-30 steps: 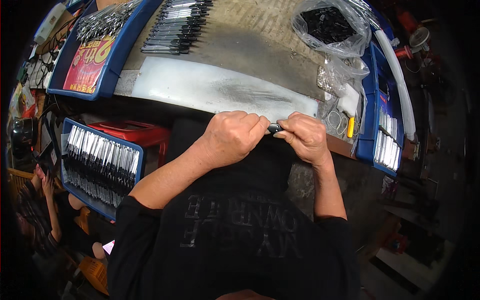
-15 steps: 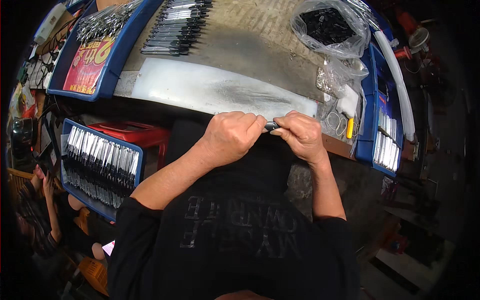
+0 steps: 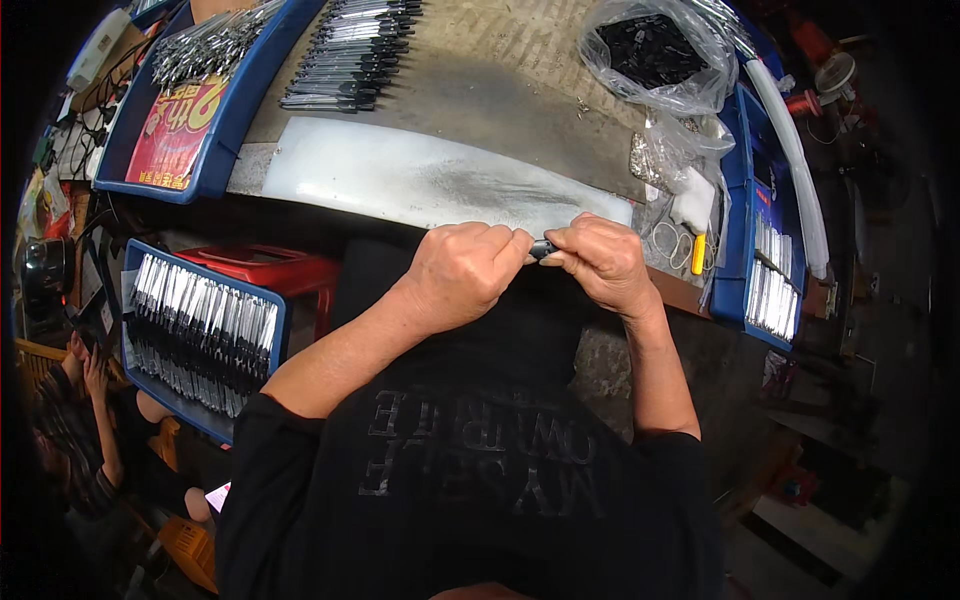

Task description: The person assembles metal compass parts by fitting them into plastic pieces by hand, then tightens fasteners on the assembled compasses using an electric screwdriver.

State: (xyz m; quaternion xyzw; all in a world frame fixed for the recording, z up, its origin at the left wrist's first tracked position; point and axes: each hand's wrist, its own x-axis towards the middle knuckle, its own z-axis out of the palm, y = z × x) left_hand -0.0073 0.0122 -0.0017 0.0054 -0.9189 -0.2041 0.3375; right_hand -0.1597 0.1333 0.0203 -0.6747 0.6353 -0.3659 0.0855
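Note:
Between my two hands, at the near edge of the bench, is a pen [image 3: 541, 249], of which only a short black section shows; my fingers hide the remainder. My left hand [image 3: 465, 265] is closed round one end. The thumb and fingers of my right hand [image 3: 605, 262] pinch the other end. Just beyond them lies a pale, translucent plastic sheet [image 3: 370, 170] with dark smudges. Farther left on the bench, a row of pens [image 3: 345, 60] with black grips lies side by side.
A blue tray [image 3: 215, 150] of silvery pen parts stands at far left. Below it, another blue tray [image 3: 285, 340] of pens sits beside a red stool [image 3: 260, 262]. At right are a bag of black parts [image 3: 650, 50], yellow-handled cutter [image 3: 699, 255], scissors [image 3: 668, 240] and blue bin [image 3: 735, 290]. Someone sits lower left.
My right hand has turned and shifted very slightly, and the pen's black section sits at a slightly different angle. My left hand keeps its place and both hands keep their grip.

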